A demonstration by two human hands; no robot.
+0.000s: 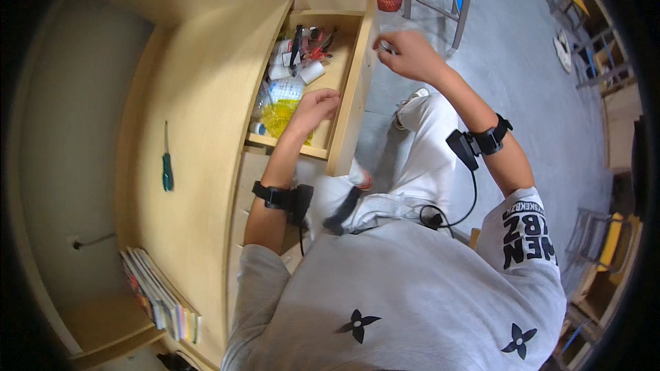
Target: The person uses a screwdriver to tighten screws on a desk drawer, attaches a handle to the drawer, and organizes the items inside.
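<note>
yellow crinkly bag (280, 118) in the open wooden drawer (354, 89) looks light, soft and slippery, best pinched at a loose edge, as the left hand (313, 108) rests curled over it while the right hand (407, 53) pinches a small pale object (386, 46) in narrow fingers.

The small pale object (386, 47) pinched in the right hand (410, 55) is too blurred to identify (upper centre); the left hand (315, 108) hides part of the yellow crinkled bag (280, 117).
</note>
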